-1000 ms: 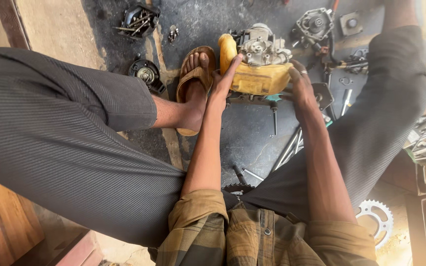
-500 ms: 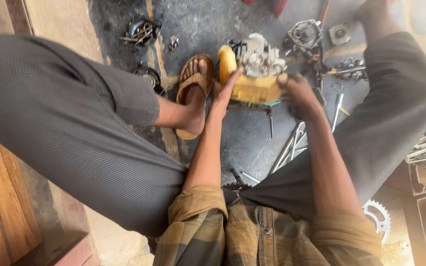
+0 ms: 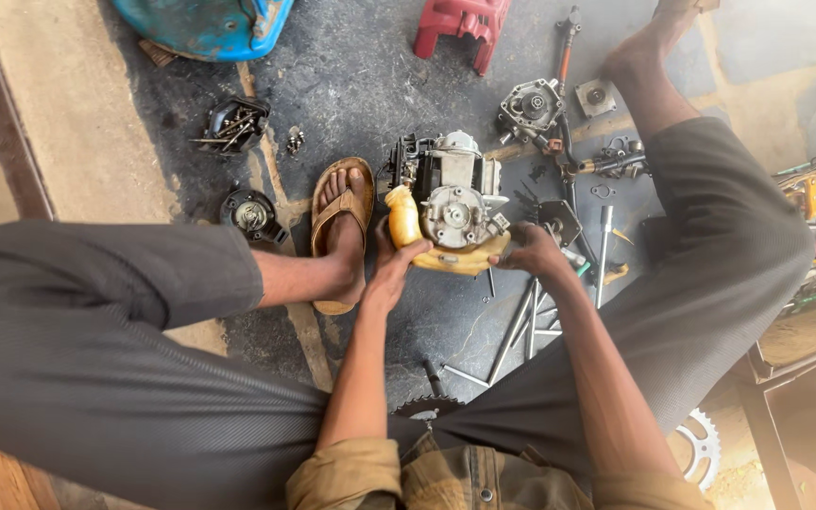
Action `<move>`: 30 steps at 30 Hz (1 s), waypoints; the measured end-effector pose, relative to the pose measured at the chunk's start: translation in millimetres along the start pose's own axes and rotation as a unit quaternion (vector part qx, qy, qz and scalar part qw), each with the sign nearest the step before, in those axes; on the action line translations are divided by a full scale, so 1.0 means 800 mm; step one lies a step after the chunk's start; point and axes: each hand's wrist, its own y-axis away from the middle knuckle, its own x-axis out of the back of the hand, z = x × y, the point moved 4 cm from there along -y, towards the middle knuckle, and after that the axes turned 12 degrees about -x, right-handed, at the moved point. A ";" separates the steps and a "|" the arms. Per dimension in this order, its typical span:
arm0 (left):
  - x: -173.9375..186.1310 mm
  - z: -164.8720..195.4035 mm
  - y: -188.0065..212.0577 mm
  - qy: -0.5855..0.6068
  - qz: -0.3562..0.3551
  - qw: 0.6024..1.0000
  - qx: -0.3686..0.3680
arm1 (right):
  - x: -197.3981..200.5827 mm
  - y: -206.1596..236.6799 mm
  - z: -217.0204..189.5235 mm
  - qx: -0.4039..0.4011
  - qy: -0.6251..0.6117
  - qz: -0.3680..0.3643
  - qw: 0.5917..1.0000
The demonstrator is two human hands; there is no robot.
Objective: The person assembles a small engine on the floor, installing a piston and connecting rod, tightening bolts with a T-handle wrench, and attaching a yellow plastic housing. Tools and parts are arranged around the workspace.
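While the person is sitting low with both knees spread, the view is now taking in more of the floor [image 3: 351, 66] than it did a second ago, so the engine that was filling the upper middle of the earlier frames is sitting lower and further from the top edge. Nearest, a toothed sprocket [image 3: 696, 453] is lying by the right thigh, and loose rods and bolts [image 3: 521, 331] are scattered between the legs. Just beyond, the left hand [image 3: 391, 269] is closing around the yellow base of the small engine [image 3: 450, 203], thumb pressing up by its yellow cap, while the right hand [image 3: 531, 253] is gripping the opposite edge of that base; both hands are keeping the same hold as before, which suggests the engine is being steadied or turned in place rather than lifted away. The sandalled left foot [image 3: 340, 231] is resting just beside the engine. Farther out, a grey cover plate [image 3: 531, 106], a round black part [image 3: 252, 212] and a cup of screws [image 3: 233, 125] are lying apart, and a red housing [image 3: 460, 24] and blue tank [image 3: 205, 24] are sitting at the far edge.
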 end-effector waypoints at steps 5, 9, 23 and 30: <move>0.013 0.000 0.000 -0.030 -0.049 0.996 0.070 | -0.009 0.002 0.015 -0.040 -0.004 -0.011 0.999; 0.016 -0.001 -0.004 -0.058 -0.045 0.996 0.048 | -0.009 0.002 0.018 -0.048 -0.013 -0.031 0.998; 0.013 -0.011 -0.014 -0.071 -0.027 0.997 0.019 | -0.009 -0.010 0.032 -0.085 -0.086 -0.045 0.992; 0.009 -0.016 0.002 -0.031 -0.030 0.999 0.012 | -0.020 -0.012 0.048 -0.087 -0.236 -0.143 0.957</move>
